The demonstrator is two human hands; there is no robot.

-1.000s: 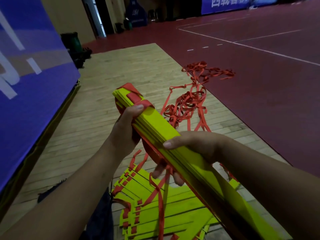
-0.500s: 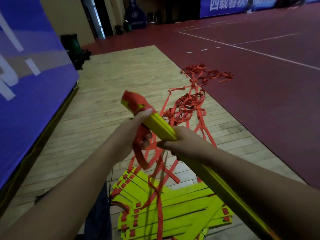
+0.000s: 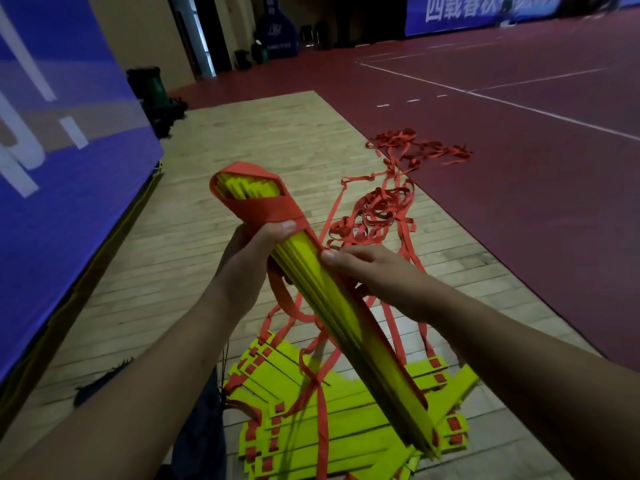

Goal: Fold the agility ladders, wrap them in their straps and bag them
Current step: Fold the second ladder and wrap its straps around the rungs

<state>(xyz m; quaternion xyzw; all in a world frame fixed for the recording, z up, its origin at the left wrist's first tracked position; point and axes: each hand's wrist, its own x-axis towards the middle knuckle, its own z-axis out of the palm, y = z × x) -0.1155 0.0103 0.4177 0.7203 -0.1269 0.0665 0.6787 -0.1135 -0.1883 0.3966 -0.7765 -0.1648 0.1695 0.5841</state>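
A stacked bundle of yellow ladder rungs [image 3: 346, 323] slants from upper left to lower right in front of me. Red strap [image 3: 263, 202] is wound around its far end. My left hand [image 3: 249, 265] grips the bundle just below that wrap, thumb on top. My right hand [image 3: 367, 271] holds the bundle from the right, thumb pressed on the rungs, fingers curled under among the straps. Loose red straps [image 3: 311, 386] hang down from the bundle. A second pile of yellow rungs [image 3: 311, 427] lies on the wooden floor below.
A tangle of red straps [image 3: 381, 209] trails over the wooden floor [image 3: 173, 271] to the dark red court [image 3: 519, 202]. A blue banner wall [image 3: 62, 150] runs along the left. A dark cloth [image 3: 201, 427] lies by the floor pile. Green bins [image 3: 149, 84] stand far back.
The bundle has swung so its wrapped end points up toward me, showing the rung ends inside the red wrap. Both hands kept their hold and rose slightly.
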